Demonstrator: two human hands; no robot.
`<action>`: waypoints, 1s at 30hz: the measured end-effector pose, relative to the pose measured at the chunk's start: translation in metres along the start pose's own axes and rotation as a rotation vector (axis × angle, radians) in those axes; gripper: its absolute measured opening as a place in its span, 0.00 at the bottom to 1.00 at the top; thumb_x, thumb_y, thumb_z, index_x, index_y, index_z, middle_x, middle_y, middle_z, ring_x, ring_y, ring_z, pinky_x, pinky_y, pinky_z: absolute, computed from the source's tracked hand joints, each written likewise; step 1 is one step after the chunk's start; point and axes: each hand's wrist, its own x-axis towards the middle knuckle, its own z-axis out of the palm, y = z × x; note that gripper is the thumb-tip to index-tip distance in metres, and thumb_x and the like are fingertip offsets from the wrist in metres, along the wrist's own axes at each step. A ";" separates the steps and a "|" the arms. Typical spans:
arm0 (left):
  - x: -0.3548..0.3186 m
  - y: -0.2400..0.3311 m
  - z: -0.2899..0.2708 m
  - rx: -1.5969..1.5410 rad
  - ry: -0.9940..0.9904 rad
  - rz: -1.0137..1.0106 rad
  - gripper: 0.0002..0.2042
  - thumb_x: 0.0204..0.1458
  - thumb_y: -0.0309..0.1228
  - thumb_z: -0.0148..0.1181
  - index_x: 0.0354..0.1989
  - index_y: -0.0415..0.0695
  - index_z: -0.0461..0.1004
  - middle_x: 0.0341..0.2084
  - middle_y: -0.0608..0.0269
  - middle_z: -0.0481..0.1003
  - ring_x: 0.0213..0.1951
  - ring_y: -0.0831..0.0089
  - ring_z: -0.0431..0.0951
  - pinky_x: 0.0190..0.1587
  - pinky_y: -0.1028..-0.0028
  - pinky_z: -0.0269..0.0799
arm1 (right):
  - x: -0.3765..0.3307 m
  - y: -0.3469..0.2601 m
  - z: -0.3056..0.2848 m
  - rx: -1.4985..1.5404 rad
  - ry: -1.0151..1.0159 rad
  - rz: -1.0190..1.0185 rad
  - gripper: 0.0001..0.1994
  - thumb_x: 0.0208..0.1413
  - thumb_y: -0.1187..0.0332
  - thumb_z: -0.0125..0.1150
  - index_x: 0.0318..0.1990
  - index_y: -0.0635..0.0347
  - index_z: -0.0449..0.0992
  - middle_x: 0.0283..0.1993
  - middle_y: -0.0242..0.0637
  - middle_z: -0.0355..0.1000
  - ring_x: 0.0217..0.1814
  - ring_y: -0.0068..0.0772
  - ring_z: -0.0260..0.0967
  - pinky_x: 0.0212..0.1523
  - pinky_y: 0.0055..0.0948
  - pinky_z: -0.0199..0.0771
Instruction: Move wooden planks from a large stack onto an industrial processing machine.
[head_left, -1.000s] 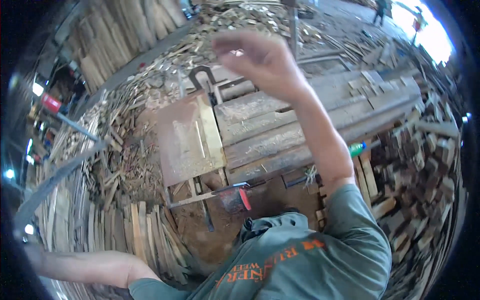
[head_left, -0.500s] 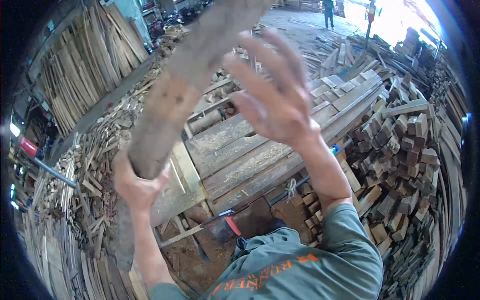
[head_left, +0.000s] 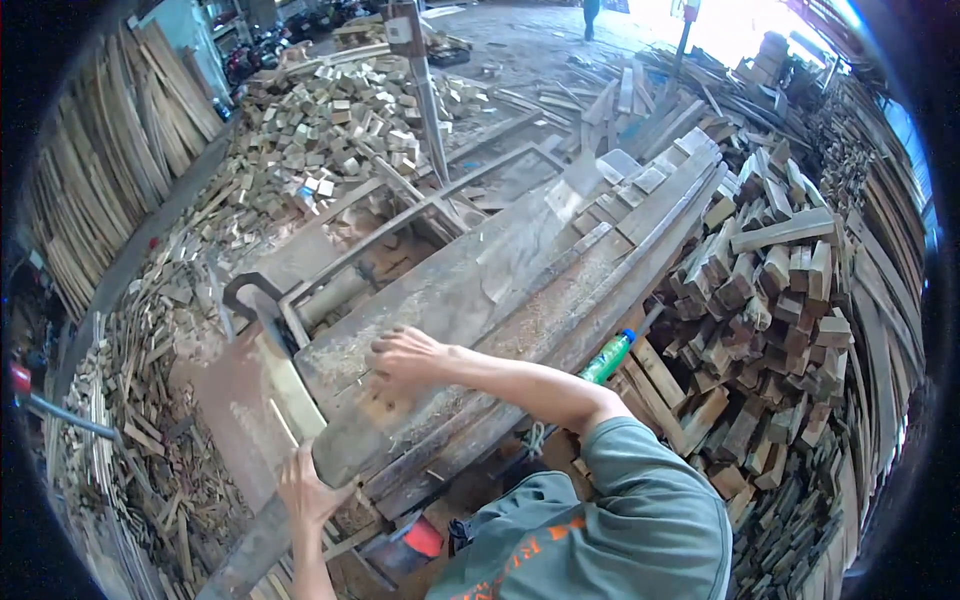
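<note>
A long grey-brown wooden board (head_left: 348, 440) lies slantwise on the plank-topped bench, with a paler knotted patch near its closer end. My left hand (head_left: 308, 487) grips that closer end, thumb on one side and fingers on the other. Farther up the board, my right hand (head_left: 408, 358) rests palm down on its top, slightly blurred, fingers loosely bent and holding nothing. Beside my left hand another grey length of wood (head_left: 245, 548) runs to the lower left; whether it joins the board is hidden. Shavings (head_left: 545, 325) lie scattered over the bench.
A green bottle (head_left: 608, 358) lies at the bench's right edge. Stacked wood blocks (head_left: 775, 270) rise on the right, offcuts (head_left: 345, 115) heap at the far left, and tall boards (head_left: 115, 160) lean beyond. A post (head_left: 425, 100) stands behind the bench. Below sits a red-edged container (head_left: 420, 537).
The board has come down from its raised, tilted position onto the bench. My right hand has dropped from the air onto it, while my left hand has kept its hold and lowered.
</note>
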 end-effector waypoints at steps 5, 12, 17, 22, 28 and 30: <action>0.041 -0.004 0.060 -0.058 -0.122 0.044 0.47 0.27 0.57 0.76 0.57 0.44 0.66 0.43 0.51 0.73 0.46 0.49 0.75 0.46 0.53 0.72 | -0.022 0.046 0.031 0.189 -0.175 0.168 0.22 0.58 0.47 0.55 0.27 0.59 0.76 0.30 0.46 0.74 0.34 0.50 0.75 0.31 0.45 0.74; 0.086 0.017 0.088 -0.123 -0.219 0.013 0.47 0.24 0.51 0.78 0.57 0.43 0.67 0.44 0.48 0.75 0.48 0.48 0.75 0.49 0.55 0.72 | -0.039 0.097 0.049 0.155 -0.372 0.239 0.27 0.60 0.41 0.48 0.28 0.57 0.79 0.29 0.47 0.78 0.33 0.51 0.77 0.32 0.45 0.75; 0.095 0.028 0.085 -0.138 -0.251 -0.003 0.44 0.24 0.46 0.77 0.56 0.42 0.68 0.44 0.48 0.75 0.47 0.48 0.76 0.50 0.55 0.72 | -0.034 0.107 0.026 0.209 -0.489 0.291 0.30 0.60 0.39 0.47 0.28 0.58 0.79 0.29 0.49 0.78 0.35 0.51 0.78 0.33 0.46 0.75; 0.091 0.036 0.080 -0.164 -0.358 -0.027 0.46 0.22 0.47 0.78 0.56 0.41 0.67 0.44 0.48 0.76 0.46 0.47 0.77 0.50 0.55 0.73 | -0.050 0.106 0.029 0.256 -0.407 0.285 0.28 0.59 0.41 0.50 0.27 0.59 0.78 0.24 0.50 0.75 0.30 0.53 0.76 0.30 0.47 0.73; 0.098 0.061 0.058 -0.366 -0.796 -0.265 0.51 0.24 0.52 0.79 0.59 0.38 0.65 0.55 0.42 0.71 0.57 0.51 0.73 0.58 0.56 0.69 | -0.075 0.104 0.019 0.295 -0.383 0.252 0.29 0.56 0.37 0.52 0.33 0.57 0.80 0.37 0.47 0.77 0.46 0.48 0.74 0.46 0.46 0.71; 0.079 0.039 0.071 -0.454 -0.868 -0.280 0.52 0.25 0.53 0.79 0.61 0.36 0.64 0.57 0.40 0.70 0.59 0.51 0.71 0.61 0.57 0.67 | -0.082 0.099 0.009 0.298 -0.221 0.147 0.29 0.56 0.36 0.53 0.36 0.57 0.80 0.41 0.46 0.76 0.52 0.46 0.72 0.53 0.47 0.68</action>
